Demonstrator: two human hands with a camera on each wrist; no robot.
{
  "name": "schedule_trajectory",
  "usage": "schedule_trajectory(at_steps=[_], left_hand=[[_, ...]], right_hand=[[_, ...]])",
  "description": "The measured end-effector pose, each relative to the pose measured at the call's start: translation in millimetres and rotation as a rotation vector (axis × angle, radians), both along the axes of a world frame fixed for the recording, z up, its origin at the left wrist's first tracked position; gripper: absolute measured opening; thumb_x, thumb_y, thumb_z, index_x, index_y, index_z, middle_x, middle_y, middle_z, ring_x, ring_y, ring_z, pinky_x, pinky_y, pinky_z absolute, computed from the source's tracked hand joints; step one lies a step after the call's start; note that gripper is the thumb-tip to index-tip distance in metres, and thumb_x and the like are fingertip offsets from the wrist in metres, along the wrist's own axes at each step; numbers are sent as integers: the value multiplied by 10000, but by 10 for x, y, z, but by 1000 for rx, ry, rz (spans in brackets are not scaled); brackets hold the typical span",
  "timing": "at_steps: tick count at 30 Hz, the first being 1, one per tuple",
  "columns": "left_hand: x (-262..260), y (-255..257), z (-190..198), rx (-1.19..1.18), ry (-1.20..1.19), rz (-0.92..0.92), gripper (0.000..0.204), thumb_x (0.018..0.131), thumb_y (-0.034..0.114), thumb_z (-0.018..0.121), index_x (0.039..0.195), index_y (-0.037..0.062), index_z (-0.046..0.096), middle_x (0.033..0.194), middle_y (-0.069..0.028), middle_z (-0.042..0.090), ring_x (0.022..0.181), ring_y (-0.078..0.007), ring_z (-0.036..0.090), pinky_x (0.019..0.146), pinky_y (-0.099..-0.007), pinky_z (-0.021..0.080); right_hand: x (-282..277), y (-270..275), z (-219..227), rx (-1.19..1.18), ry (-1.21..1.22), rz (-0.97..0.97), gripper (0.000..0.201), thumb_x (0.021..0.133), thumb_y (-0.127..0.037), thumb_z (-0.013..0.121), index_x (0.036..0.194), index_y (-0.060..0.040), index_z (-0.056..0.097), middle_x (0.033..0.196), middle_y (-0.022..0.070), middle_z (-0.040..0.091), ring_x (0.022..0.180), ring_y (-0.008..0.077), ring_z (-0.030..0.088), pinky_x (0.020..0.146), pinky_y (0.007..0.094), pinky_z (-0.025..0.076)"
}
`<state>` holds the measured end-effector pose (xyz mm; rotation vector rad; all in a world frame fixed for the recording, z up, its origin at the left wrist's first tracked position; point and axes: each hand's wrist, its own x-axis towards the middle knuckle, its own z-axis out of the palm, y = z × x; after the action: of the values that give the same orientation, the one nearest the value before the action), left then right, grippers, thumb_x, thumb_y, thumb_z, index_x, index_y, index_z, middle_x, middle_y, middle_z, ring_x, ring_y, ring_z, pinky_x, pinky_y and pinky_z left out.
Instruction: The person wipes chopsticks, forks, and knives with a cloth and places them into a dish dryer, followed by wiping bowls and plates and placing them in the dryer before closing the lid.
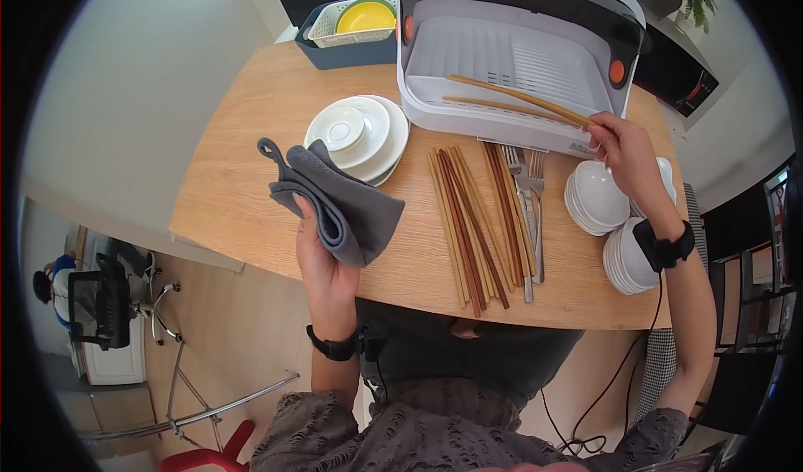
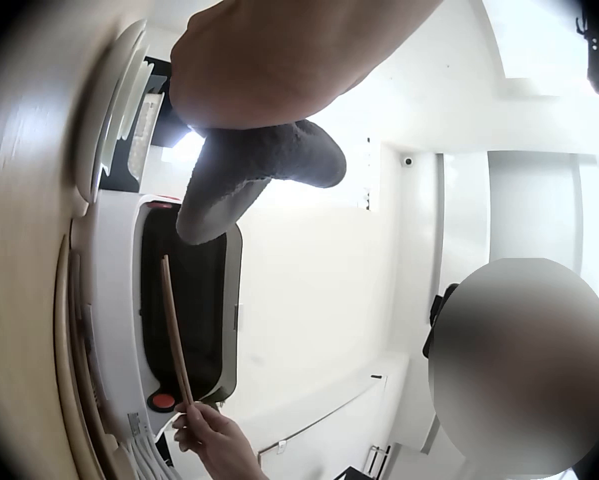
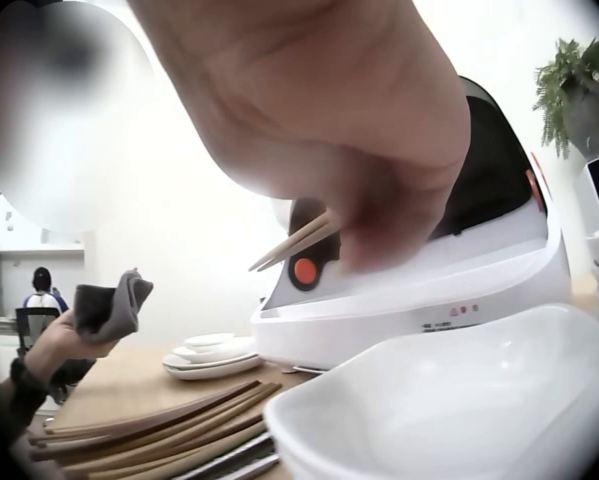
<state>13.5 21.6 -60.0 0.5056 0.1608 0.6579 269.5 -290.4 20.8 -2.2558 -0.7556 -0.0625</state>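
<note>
My left hand grips a folded grey cloth over the left part of the table, its hanging loop sticking out at the far end. In my right hand a pair of light wooden chopsticks is pinched by one end. Their free ends point left across the front of the white dish box, whose dark lid stands raised. Below it on the table lie more chopsticks, light and dark brown, beside metal forks and other cutlery.
Stacked white plates stand left of the box. Stacks of white bowls sit at the right edge, under my right forearm. A blue bin with a basket and yellow bowl is at the back. A cable hangs from my right wrist.
</note>
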Motion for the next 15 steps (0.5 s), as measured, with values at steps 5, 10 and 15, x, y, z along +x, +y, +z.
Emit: schedule_trajectory(at_steps=[5, 10, 15], left_hand=[[20, -38, -1, 27, 34, -15, 467, 1043, 364, 497, 1310, -17, 527, 1242, -99, 651, 1117, -200, 636, 1009, -353, 516], [2, -33, 11, 21, 34, -4, 480, 1038, 390, 492, 1313, -2, 530, 1250, -96, 648, 1125, -201, 630, 1010, -360, 514], [40, -145, 190, 73, -24, 23, 512, 1065, 423, 414, 1422, 56, 445, 1397, -92, 543, 1248, -203, 549, 1064, -383, 474]], right_hand=[[254, 133, -48, -170, -233, 17, 190, 951, -111, 595, 1046, 29, 679, 810, 197, 693, 715, 359, 647, 700, 420, 504], [375, 180, -162, -278, -270, 33, 178, 929, -92, 612, 1054, 8, 691, 908, 202, 712, 866, 387, 646, 801, 444, 503], [206, 234, -37, -249, -342, 6, 169, 905, -84, 639, 1046, -6, 690, 924, 187, 708, 938, 365, 636, 827, 433, 504]])
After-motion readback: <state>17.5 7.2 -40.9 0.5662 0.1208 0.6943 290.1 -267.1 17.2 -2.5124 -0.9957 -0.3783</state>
